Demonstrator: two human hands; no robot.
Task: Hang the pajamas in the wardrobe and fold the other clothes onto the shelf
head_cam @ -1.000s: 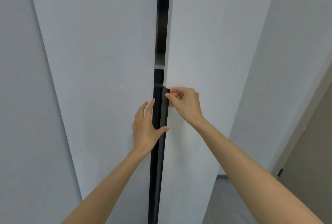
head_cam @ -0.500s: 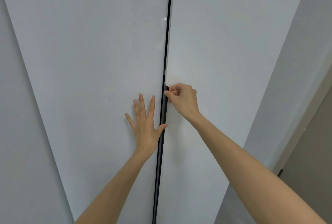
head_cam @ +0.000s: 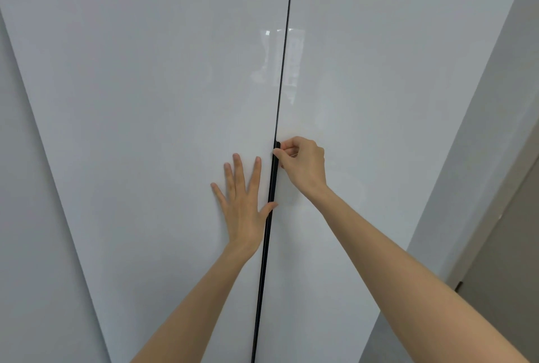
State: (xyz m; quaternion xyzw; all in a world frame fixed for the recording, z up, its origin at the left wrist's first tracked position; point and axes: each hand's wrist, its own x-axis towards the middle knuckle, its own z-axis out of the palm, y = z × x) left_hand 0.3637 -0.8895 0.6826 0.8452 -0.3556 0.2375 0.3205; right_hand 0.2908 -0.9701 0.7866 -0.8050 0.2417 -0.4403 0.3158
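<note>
whereas a wide dark gap with a shelf edge inside was seen between the doors a second ago, and a narrow slit half a second ago, only a hair-thin dark line is left now above the black handle strip (head_cam: 262, 275), so the wardrobe (head_cam: 175, 42) is shown closed or all but closed, its inside hidden. the left hand (head_cam: 242, 211), which was held at the door edge a second ago, is now laid flat just left of the strip, fingers straight and spread, with the thumb tip touching the strip. the right hand (head_cam: 303, 164) has hardly been moved: the top end of the strip is pinched between its thumb and curled fingers from the right.

two white glossy doors are counted, the left door (head_cam: 145, 129) to the left of the strip and the right door (head_cam: 379, 100) to its right. one strip is seen, run down the meeting edge to the lower border of the view. two bare hands are seen. one pale reflection (head_cam: 287, 56) is caught well above the strip, across both doors. one grey wall (head_cam: 495, 100) is seen far right of the strip, and one brown panel (head_cam: 513, 289) beyond it.
</note>
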